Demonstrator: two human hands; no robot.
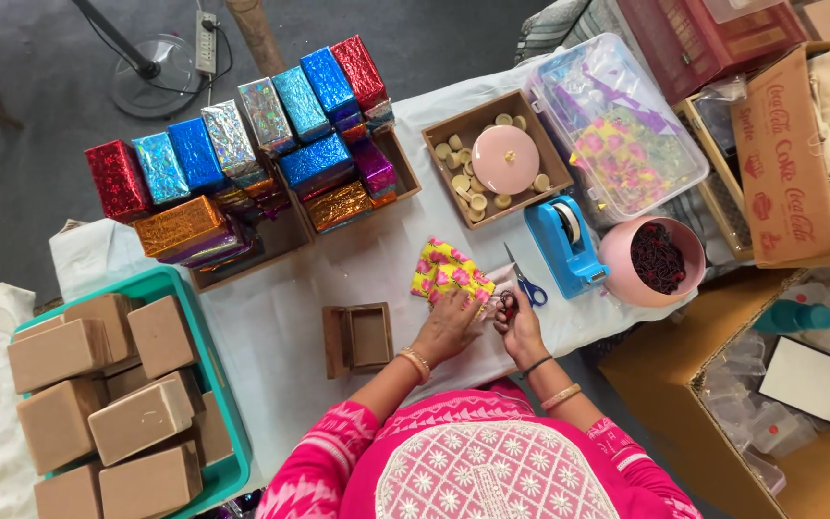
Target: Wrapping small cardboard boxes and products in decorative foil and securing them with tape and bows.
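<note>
Glossy metallic foil boxes (242,144); matt printed cloth (449,272); plastic-handled metal scissors (521,282)

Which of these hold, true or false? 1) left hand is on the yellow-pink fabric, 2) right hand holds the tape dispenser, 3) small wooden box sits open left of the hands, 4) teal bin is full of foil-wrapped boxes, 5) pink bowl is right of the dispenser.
1. The left hand rests on the fabric: true.
2. The right hand holds the tape dispenser: false; it grips scissors, and the dispenser stands apart.
3. The wooden box sits open, left of the hands: true.
4. The teal bin holds foil boxes: false; it holds plain brown boxes.
5. The pink bowl is right of the dispenser: true.
</note>
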